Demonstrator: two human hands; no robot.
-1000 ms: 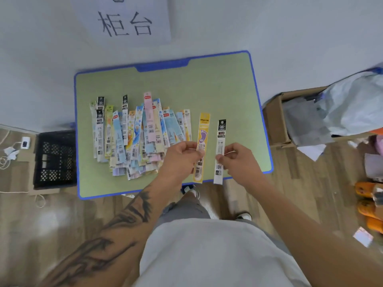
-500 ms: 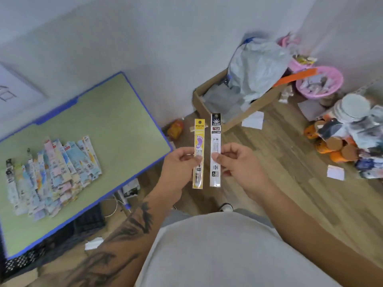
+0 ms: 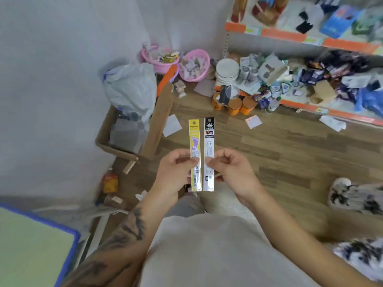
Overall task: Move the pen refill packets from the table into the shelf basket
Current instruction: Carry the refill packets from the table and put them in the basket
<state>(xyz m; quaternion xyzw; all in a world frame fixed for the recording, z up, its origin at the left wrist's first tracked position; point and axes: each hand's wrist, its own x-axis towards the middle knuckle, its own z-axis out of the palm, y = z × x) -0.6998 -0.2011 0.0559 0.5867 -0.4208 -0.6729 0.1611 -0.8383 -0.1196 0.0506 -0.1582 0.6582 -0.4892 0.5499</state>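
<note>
My left hand [image 3: 175, 172] pinches a yellow pen refill packet [image 3: 194, 141] with a purple footprint on it, held upright in front of me. Right beside it, my right hand [image 3: 234, 170] pinches a white packet with a black top [image 3: 209, 139], also upright. The two packets are almost touching. Only a corner of the green table with its blue rim [image 3: 68, 251] shows at the bottom left. A shelf with orange edges [image 3: 290, 36] fills the upper right. Two pink baskets [image 3: 193, 66] sit on the floor by the wall.
A cardboard box [image 3: 159, 121] with a grey plastic bag [image 3: 132, 88] stands against the wall on the left. Orange cans [image 3: 236, 105], stacked white plates [image 3: 227, 72] and loose packets crowd the lower shelf. Paper scraps lie on the wooden floor [image 3: 290, 154].
The view has swung right, away from the table and its pile of packets, toward the shelf. Both hands still hold the same two packets, now over the floor.
</note>
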